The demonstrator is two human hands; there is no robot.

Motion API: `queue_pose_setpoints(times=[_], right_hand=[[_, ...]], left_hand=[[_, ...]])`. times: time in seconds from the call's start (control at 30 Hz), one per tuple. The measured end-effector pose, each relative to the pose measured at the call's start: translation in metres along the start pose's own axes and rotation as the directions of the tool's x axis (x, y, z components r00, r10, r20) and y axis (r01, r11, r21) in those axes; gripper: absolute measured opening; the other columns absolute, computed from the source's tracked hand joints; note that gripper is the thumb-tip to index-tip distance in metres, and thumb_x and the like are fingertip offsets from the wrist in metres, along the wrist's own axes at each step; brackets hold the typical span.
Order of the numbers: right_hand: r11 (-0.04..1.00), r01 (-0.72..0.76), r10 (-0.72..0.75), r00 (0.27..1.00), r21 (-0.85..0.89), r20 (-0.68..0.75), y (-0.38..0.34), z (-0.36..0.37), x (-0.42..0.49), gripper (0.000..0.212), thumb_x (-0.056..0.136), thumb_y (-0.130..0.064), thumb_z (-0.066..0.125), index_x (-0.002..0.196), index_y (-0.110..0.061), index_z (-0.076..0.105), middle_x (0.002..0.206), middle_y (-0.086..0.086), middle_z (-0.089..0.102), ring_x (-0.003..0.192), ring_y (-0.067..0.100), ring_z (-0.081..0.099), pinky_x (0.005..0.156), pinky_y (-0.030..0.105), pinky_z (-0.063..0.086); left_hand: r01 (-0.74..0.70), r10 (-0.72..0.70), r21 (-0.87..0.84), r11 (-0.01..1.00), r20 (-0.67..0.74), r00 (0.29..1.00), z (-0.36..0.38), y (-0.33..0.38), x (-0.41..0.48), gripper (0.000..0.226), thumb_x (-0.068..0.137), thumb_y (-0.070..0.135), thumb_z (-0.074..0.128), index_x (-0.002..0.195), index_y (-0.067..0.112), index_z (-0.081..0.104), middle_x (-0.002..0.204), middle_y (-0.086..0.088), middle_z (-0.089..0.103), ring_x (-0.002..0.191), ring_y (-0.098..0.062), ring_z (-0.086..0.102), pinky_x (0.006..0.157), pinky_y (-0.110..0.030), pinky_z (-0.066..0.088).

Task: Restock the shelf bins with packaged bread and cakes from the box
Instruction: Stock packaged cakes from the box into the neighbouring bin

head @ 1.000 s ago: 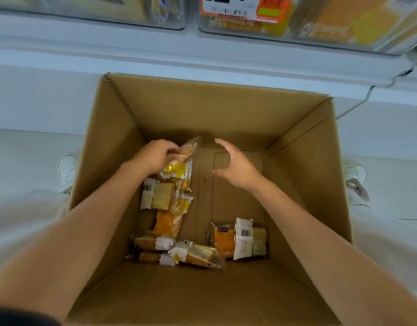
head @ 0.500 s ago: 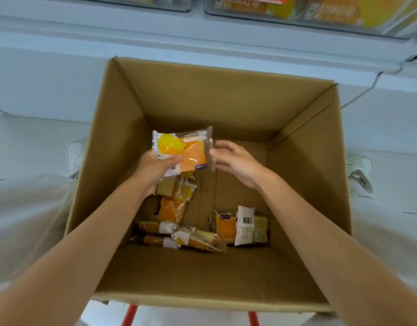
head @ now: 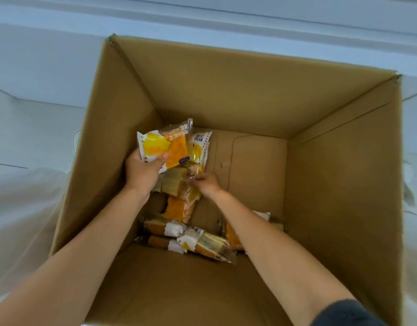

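Inside the open brown cardboard box [head: 226,90], the left hand [head: 144,171] has its fingers [head: 164,156] curled round an orange-and-yellow clear-wrapped cake packet [head: 172,147], held above the pile. Just beside and below it, the right hand [head: 208,184] pinches the wrapper of a pale sliced-cake packet [head: 177,182]. More wrapped cakes [head: 198,242] lie on the box floor, nearer the person.

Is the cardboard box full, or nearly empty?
Nearly empty: a few packages lie on the bottom of the box, one more is in the left hand, and much bare floor shows.
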State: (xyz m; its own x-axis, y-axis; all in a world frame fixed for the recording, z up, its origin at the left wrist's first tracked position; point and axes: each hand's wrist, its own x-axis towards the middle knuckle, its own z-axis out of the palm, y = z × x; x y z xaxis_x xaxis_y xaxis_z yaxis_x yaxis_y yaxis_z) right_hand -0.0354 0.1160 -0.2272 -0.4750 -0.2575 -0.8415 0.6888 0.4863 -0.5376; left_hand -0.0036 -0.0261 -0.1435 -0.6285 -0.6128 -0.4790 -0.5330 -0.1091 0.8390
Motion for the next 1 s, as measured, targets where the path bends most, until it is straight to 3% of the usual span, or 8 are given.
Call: queue_pose_setpoints(times=[0.2, 0.33, 0.4, 0.57, 0.67, 0.8, 0.9, 1.0], right_hand=[[0.974, 0.140, -0.137, 0.990, 0.181, -0.029, -0.029, -0.056, -0.051, 0.008, 0.092, -0.018, 0.062, 0.094, -0.011, 0.059, 0.098, 0.007, 0.064, 0.096, 0.027, 0.063, 0.086, 0.036, 0.052], [0.933, 0.355, -0.356, 0.889, -0.058, -0.289, -0.062, -0.096, -0.096, 0.019, 0.093, -0.023, 0.061, 0.079, -0.012, 0.055, 0.070, 0.003, 0.053, 0.070, 0.018, 0.051, 0.066, 0.032, 0.040], [0.891, 0.450, -0.449, 0.851, -0.064, -0.271, -0.077, -0.096, -0.117, 0.018, 0.095, -0.024, 0.058, 0.081, -0.014, 0.058, 0.067, 0.000, 0.054, 0.065, 0.018, 0.053, 0.065, 0.036, 0.042], [0.867, 0.497, -0.497, 0.868, -0.031, 0.013, -0.094, -0.076, -0.152, 0.040, 0.095, -0.002, 0.038, 0.104, -0.022, 0.070, 0.142, -0.001, 0.051, 0.135, 0.012, 0.041, 0.106, 0.026, 0.036], [0.844, 0.530, -0.531, 0.847, 0.085, -0.016, -0.099, -0.085, -0.173, 0.046, 0.089, 0.010, 0.040, 0.113, -0.017, 0.069, 0.136, 0.001, 0.056, 0.126, 0.014, 0.049, 0.089, 0.017, 0.048], [0.808, 0.554, -0.588, 0.735, -0.202, -0.337, -0.107, -0.113, -0.192, 0.045, 0.091, -0.009, 0.064, 0.133, -0.019, 0.055, 0.131, -0.006, 0.054, 0.117, 0.009, 0.054, 0.082, 0.012, 0.047], [0.907, 0.421, -0.404, 0.881, 0.019, -0.248, -0.111, -0.127, -0.204, 0.067, 0.087, -0.021, 0.073, 0.145, -0.018, 0.039, 0.137, -0.001, 0.054, 0.107, 0.012, 0.062, 0.086, 0.029, 0.056], [0.911, 0.395, -0.373, 0.911, 0.116, -0.174, -0.116, -0.130, -0.224, 0.045, 0.088, -0.020, 0.072, 0.129, -0.012, 0.056, 0.124, 0.007, 0.066, 0.107, 0.018, 0.066, 0.081, 0.032, 0.059]], left_hand=[[-0.005, 0.005, -0.018, 1.000, 0.036, 0.999, 0.002, 0.005, -0.003, 0.034, 0.090, 0.007, 0.068, 0.122, 0.014, 0.061, 0.107, 0.002, 0.068, 0.090, -0.004, 0.065, 0.071, -0.017, 0.055], [0.102, -0.088, -0.064, 0.993, 0.195, 0.977, 0.009, 0.020, -0.016, 0.036, 0.096, 0.013, 0.061, 0.131, 0.019, 0.053, 0.114, 0.001, 0.066, 0.105, -0.017, 0.064, 0.072, -0.031, 0.058], [0.204, -0.162, -0.091, 0.975, 0.343, 0.925, 0.015, 0.030, -0.027, 0.039, 0.098, 0.021, 0.058, 0.135, 0.025, 0.049, 0.127, -0.003, 0.062, 0.116, -0.025, 0.061, 0.082, -0.046, 0.059], [0.283, -0.091, -0.244, 0.928, 0.586, 0.805, 0.030, 0.066, -0.060, 0.050, 0.091, 0.040, 0.063, 0.136, 0.021, 0.051, 0.126, -0.010, 0.067, 0.111, -0.032, 0.067, 0.086, -0.051, 0.057], [0.244, -0.076, -0.243, 0.939, 0.544, 0.836, 0.027, 0.084, -0.068, 0.028, 0.095, 0.018, 0.064, 0.122, 0.013, 0.061, 0.119, -0.019, 0.069, 0.102, -0.034, 0.070, 0.077, -0.044, 0.061], [0.332, -0.119, -0.249, 0.910, 0.609, 0.784, 0.009, 0.109, -0.077, 0.024, 0.097, 0.014, 0.058, 0.120, 0.008, 0.058, 0.106, -0.016, 0.074, 0.095, -0.029, 0.073, 0.077, -0.043, 0.061], [0.344, -0.084, -0.259, 0.902, 0.677, 0.731, -0.001, 0.132, -0.092, 0.021, 0.097, 0.015, 0.056, 0.116, 0.008, 0.058, 0.102, -0.015, 0.075, 0.098, -0.029, 0.071, 0.081, -0.043, 0.060], [0.266, -0.015, -0.261, 0.928, 0.688, 0.726, -0.009, 0.152, -0.105, 0.026, 0.095, 0.014, 0.058, 0.121, 0.012, 0.058, 0.112, -0.015, 0.072, 0.104, -0.031, 0.070, 0.083, -0.047, 0.059]])
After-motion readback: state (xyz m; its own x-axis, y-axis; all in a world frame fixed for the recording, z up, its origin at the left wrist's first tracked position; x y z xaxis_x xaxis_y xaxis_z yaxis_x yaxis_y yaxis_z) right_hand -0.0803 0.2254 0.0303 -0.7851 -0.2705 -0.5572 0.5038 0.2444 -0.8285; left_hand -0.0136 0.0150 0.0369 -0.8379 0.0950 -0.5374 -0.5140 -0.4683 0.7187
